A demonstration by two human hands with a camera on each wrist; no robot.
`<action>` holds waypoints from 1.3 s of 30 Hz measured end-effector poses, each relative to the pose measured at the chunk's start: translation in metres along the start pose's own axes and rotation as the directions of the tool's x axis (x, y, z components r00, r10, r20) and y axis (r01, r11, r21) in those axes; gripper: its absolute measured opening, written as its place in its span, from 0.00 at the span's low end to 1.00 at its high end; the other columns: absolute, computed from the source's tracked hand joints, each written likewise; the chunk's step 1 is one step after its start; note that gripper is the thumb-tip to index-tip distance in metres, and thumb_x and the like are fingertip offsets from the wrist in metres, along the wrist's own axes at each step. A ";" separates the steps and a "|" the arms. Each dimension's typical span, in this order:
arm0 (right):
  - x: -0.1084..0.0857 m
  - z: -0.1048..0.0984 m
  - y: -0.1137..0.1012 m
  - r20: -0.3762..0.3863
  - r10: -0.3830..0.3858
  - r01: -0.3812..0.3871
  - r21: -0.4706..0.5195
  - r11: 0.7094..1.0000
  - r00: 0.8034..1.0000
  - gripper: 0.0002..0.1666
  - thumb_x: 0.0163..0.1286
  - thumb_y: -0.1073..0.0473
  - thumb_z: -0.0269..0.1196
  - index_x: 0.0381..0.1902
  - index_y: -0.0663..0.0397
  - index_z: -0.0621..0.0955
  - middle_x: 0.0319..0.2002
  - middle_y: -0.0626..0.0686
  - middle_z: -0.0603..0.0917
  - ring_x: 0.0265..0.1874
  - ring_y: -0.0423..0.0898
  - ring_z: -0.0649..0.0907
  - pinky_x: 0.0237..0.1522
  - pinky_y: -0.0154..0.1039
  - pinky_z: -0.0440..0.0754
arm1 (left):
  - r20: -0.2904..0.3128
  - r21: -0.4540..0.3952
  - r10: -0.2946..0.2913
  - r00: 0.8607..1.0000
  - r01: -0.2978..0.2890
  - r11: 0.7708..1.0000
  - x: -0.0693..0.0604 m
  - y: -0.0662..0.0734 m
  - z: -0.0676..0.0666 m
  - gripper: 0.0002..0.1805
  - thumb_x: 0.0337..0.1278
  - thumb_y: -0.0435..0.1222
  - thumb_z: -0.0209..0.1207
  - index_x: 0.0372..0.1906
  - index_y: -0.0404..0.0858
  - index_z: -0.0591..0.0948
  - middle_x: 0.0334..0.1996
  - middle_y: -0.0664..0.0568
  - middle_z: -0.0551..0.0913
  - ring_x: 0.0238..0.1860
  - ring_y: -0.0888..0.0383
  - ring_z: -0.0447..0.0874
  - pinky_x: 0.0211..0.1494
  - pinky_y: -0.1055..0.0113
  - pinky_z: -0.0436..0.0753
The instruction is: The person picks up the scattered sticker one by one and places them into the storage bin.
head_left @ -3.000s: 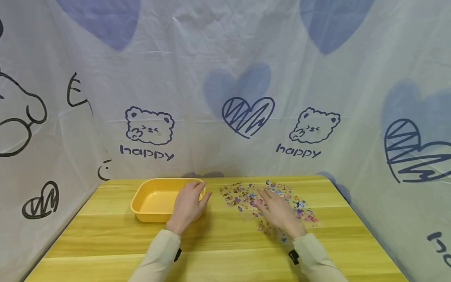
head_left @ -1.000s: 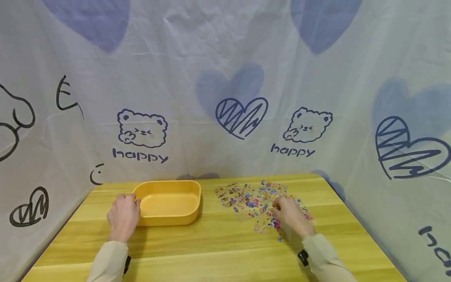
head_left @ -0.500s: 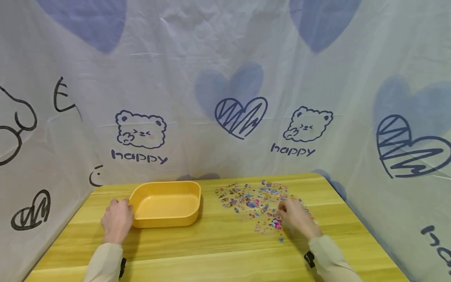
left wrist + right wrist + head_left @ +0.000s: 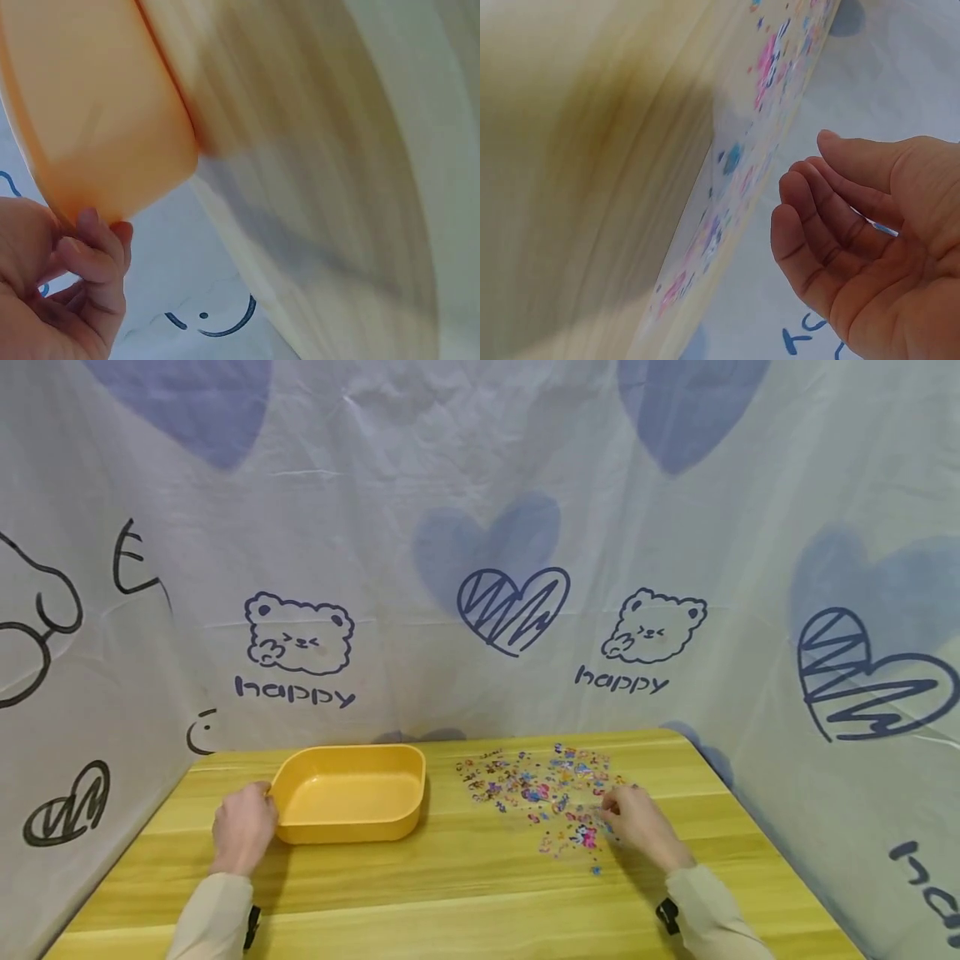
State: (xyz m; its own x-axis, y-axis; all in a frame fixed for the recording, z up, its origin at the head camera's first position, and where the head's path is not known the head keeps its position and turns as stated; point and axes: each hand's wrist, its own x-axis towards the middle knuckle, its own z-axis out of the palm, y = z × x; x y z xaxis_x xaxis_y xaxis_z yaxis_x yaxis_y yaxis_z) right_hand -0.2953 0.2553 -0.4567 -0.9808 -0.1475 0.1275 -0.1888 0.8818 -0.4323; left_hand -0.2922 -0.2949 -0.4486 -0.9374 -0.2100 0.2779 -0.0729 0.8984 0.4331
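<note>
A shallow yellow plastic basin (image 4: 345, 832) with rounded corners stands at the left of the table, with nothing inside. My left hand (image 4: 243, 829) grips its left end; in the left wrist view the curled fingers of the hand (image 4: 71, 289) pinch the rim at a corner of the basin (image 4: 112, 127). To the right lie many small colourful stickers (image 4: 536, 793), seemingly on clear sheets. Over their right side hovers my right hand (image 4: 639, 822), fingers loosely bent. Nothing shows in that hand (image 4: 870, 247) in the right wrist view, where it is apart from the stickers (image 4: 769, 67).
The wood-grain table (image 4: 420, 893) ends at the back against a white curtain (image 4: 405, 527) printed with hearts and bears. Curtain also hangs along both sides. Bare tabletop lies between the basin and the stickers, and along the front.
Over three seconds my left hand has gone from the basin's right end to its left end. My right hand has drawn rightward across the stickers, its fingers bending more. The basin has barely shifted.
</note>
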 end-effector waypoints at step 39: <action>-0.019 -0.027 0.069 0.053 0.349 -0.349 0.006 0.937 0.936 0.21 0.56 0.56 0.73 0.18 0.55 0.71 0.17 0.49 0.67 0.18 0.44 0.68 0.22 0.37 0.65 | 0.120 0.144 -0.043 0.992 0.026 0.989 0.006 0.003 -0.004 0.22 0.61 0.28 0.45 0.59 0.30 0.77 0.46 0.24 0.80 0.33 0.32 0.81 0.21 0.49 0.72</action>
State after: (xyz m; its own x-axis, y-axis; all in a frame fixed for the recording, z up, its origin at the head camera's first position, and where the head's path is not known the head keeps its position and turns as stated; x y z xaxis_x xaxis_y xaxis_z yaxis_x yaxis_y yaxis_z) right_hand -0.2886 0.3308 -0.4651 -0.9862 0.1458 -0.0786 0.1656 0.8750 -0.4550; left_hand -0.2967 -0.2953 -0.4421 -0.9675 -0.2007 0.1540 -0.1451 0.9389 0.3122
